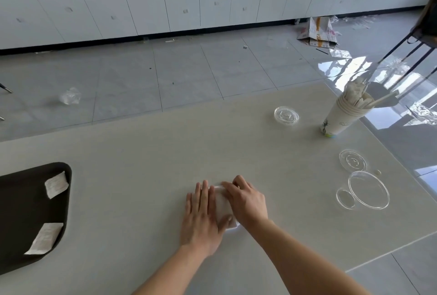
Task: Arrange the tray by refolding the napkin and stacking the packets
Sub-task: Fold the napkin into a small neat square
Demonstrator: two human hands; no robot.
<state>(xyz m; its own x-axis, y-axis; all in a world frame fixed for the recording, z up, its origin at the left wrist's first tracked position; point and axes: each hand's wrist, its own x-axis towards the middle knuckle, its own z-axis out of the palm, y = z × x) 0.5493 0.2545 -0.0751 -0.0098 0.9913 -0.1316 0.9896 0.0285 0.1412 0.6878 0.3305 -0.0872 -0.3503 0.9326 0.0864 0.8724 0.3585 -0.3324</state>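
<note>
1. Napkin [223, 204] on the table [146, 152], folded small; left hand [201, 216] and right hand [246, 200] press flat on it (gripping nothing).
2. Left: two packets [56, 184] [45, 238] unstacked on the tray [23, 212] at nine o'clock.

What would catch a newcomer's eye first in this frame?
Two bare hands, the left hand and right hand, pressing flat on a white napkin at the table's middle. At the left edge sits a dark tray with two packets lying apart, one far, one near. At far right stands a paper cup stack.
</note>
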